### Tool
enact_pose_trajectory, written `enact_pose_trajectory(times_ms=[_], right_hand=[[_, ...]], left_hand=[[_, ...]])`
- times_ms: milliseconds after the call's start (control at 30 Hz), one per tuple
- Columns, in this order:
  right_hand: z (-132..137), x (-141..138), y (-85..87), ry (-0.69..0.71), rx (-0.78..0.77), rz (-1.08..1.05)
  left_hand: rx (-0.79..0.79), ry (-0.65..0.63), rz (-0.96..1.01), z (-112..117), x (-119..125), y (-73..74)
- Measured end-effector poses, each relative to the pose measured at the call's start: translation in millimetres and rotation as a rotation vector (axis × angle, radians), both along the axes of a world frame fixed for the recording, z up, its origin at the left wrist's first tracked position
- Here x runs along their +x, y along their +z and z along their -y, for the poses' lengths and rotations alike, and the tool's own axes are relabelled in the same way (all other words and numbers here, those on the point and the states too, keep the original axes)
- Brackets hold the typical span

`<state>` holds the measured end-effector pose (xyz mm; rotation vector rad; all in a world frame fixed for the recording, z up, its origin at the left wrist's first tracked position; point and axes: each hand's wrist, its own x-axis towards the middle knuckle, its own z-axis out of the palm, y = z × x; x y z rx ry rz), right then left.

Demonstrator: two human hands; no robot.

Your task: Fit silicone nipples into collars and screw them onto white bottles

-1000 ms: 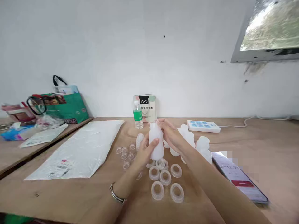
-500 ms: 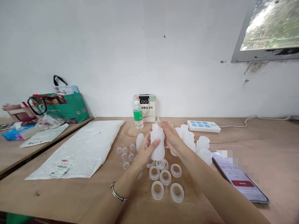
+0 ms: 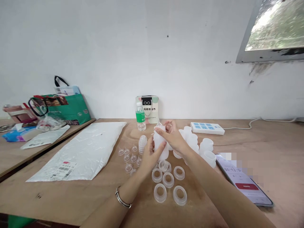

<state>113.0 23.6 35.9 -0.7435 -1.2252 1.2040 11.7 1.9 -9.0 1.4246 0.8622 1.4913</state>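
A frosted white feeding bottle (image 3: 163,155) stands upright between my hands, raised above the table. My left hand (image 3: 151,154) is closed round its body, thumb across the front. At the top, my right hand (image 3: 173,136) grips the neck, where a clear teat (image 3: 159,125) sticks up; the fingers partly hide the joint. Several frosted screw rings (image 3: 168,180) lie below the bottle. To the left are several small clear teats (image 3: 126,158) and a stack of clear domed caps (image 3: 142,144). More frosted bottles (image 3: 192,141) stand beyond my right wrist.
A phone (image 3: 244,180) with a running timer lies right, below a white power strip (image 3: 207,128). A water bottle (image 3: 140,117) and a paper bag (image 3: 152,110) stand near the wall. A large white mailer (image 3: 87,148) covers the left; a green bag (image 3: 71,109) sits farther left.
My right hand has turned at the bottle's top, its thumb now across the front of the neck. The bottle has shifted slightly, and the teat's tip sits lower in view.
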Motion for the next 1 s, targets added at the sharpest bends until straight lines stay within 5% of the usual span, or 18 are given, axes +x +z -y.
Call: enact_pose_trajectory(times_ms=[100,167,300,367,733,867,1000], right_hand=[[1.1,-2.7,-1.6,-0.148,-0.023,0.104],[1.9,-0.3,1.8,-0.116,-0.082,0.072],[1.7,11.6,11.9,0.285,-0.211,-0.019],[-0.3,15.5,12.8,0.4,-0.204,-0.015],[-2.0,-8.8,-12.0,-0.149,-0.029,0.097],[1.9,-18.0,-19.6,-0.339,0.065,0.049],[3.8,-18.8,-17.5,-0.303,0.022,-0.003]], left_hand=[[0.044,0.056,-0.038,0.8,3.1,-3.1],[-0.039,-0.011,0.022,2.5,2.5,-2.4],[-0.303,-0.339,0.144,5.9,-2.9,3.2],[-0.323,-0.39,0.144,6.0,-4.3,5.0],[0.065,0.22,-0.416,3.3,-5.2,-6.5],[0.122,0.27,-0.503,5.0,-12.7,-4.8],[0.143,0.255,-0.502,5.2,-11.7,-2.3]])
